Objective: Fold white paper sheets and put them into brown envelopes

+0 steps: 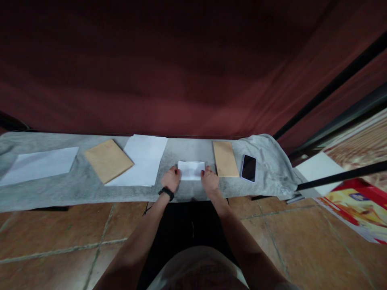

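- White paper (pixel 191 171): small, oblong, broader side to side than front to back, plain white, with faint shading along the far edge and a hint of layers there.
- Set flat on the grey-covered counter (pixel 187 149), straight in front of the body, between large white sheets (pixel 145 157) on the left and a narrow tan packet (pixel 226 159) on the right.
- Left hand (pixel 171 179), with a dark wristband (pixel 166 193): grip drawn together, thumb and fingers on the left short edge of the white paper.
- Right hand (pixel 210 180): grip likewise drawn together, on the right short edge, just beside the narrow tan packet.
- Both short edges partly covered by fingertips; undersides of the fingers out of sight, firmness of hold impossible to judge.
- Number of layers hard to make out; fine surface detail too small to read.
- Large white sheets partly hidden under a wide tan packet (pixel 107 161).
- Printed box (pixel 359 205) at far right, cut off by the border; upper red cloth (pixel 181 100) lost in shadow.
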A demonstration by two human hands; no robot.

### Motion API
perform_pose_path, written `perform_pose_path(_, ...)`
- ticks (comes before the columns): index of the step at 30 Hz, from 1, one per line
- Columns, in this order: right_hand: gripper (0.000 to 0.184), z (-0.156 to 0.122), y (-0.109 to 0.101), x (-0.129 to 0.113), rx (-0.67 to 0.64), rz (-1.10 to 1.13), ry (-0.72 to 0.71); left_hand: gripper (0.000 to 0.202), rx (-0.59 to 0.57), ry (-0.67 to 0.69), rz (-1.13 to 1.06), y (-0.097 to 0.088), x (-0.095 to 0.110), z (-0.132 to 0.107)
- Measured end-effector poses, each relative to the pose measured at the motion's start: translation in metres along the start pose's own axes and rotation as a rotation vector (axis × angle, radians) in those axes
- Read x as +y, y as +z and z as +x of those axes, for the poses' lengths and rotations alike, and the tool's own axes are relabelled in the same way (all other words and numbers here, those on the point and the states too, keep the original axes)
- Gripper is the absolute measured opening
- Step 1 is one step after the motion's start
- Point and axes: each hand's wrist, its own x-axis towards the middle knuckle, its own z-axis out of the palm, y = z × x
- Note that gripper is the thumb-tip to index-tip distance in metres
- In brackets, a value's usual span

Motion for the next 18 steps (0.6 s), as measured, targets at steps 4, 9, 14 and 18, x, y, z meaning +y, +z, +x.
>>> perform_pose_path(4,0.031,0.000,0.004,0.000,0.070,0.057,-0.019,0.033,0.000,-0.009,0.011,0.003,0.000,0.002)
perform_pose_path(9,0.031,-0.008,0.007,-0.005,0.130,0.173,-0.160,0.033,0.010,-0.001,0.015,0.004,-0.001,0.003)
perform_pose_path(14,0.032,-0.023,0.021,-0.013,0.197,0.244,-0.336,0.033,0.022,0.014,0.024,0.006,-0.001,0.001)
perform_pose_path(18,0.040,-0.027,0.032,-0.016,0.199,0.276,-0.403,0.038,0.032,0.034,0.072,0.010,0.001,-0.004)
